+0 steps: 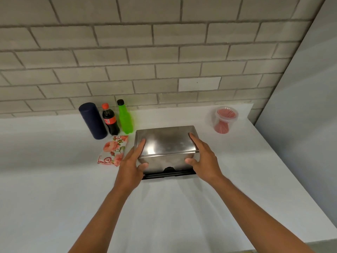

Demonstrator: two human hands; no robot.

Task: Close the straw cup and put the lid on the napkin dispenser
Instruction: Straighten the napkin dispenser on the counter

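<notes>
Left to right on the white counter [54, 179]: dark cylinder [93, 121]; cola bottle [110, 119]; green bottle [124, 118]; floral napkin pack [113, 150]; left hand [131, 163] and right hand [204, 157] clasping the steel lid [165, 141] over the napkin dispenser [169, 174] at centre; lidded straw cup [224, 119] far right.

We note a white desk [54, 179] against a brick wall. On it: dark cylinder [93, 121], cola bottle [110, 119] and green bottle [125, 117] in a row at left; floral packet [113, 150] in front; steel dispenser [165, 150] at centre; straw cup [225, 119] at right.
</notes>
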